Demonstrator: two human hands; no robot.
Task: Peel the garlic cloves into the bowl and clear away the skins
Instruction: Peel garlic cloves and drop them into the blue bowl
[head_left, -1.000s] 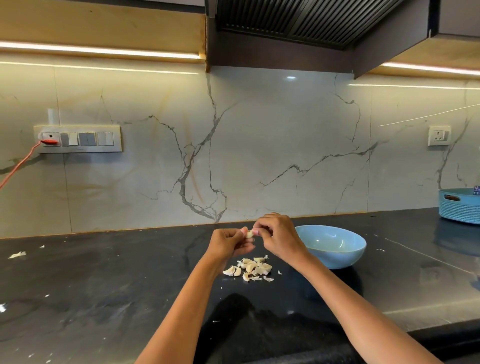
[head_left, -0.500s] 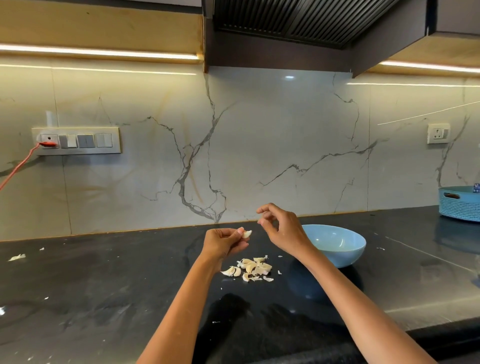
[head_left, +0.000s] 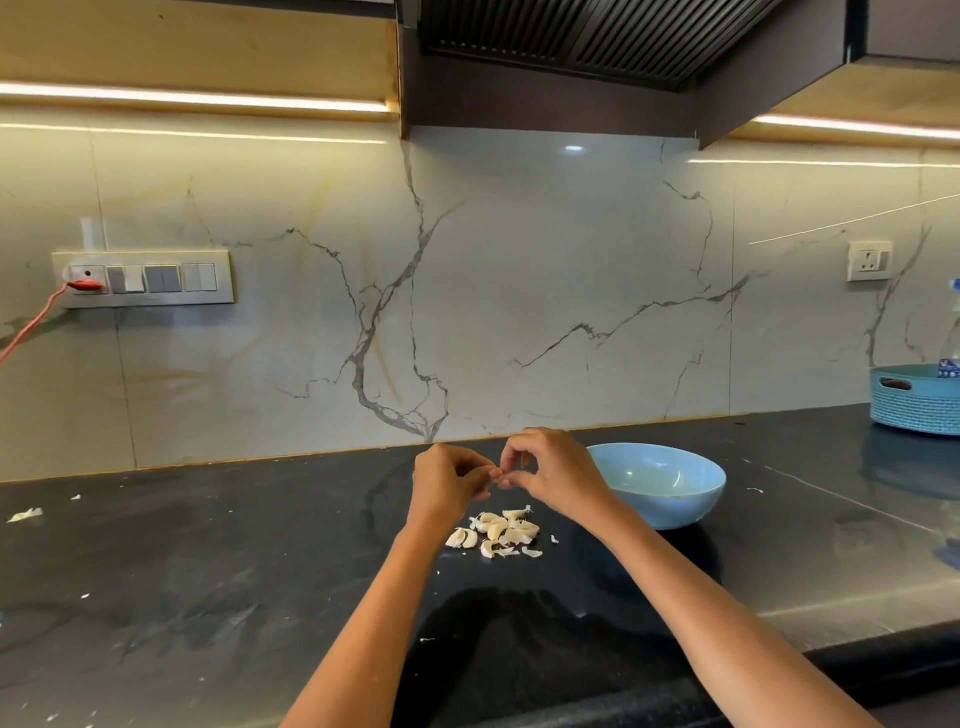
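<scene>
A small pile of garlic cloves (head_left: 497, 532) and loose skins lies on the black counter (head_left: 208, 561). Just above it my left hand (head_left: 448, 483) and my right hand (head_left: 550, 473) meet, both pinching one garlic clove (head_left: 503, 481) between their fingertips; the clove is mostly hidden by the fingers. A light blue bowl (head_left: 655, 483) stands right of my right hand, and its visible inside looks empty.
A blue woven basket (head_left: 915, 397) sits at the far right against the marble wall. Scraps of skin (head_left: 25, 514) lie on the counter at the far left. A red cable (head_left: 31, 327) runs from the wall socket. The counter's front edge is close below.
My right hand had lifted away from the clove half a second ago; it has come back down and pinches the clove again beside my left hand.
</scene>
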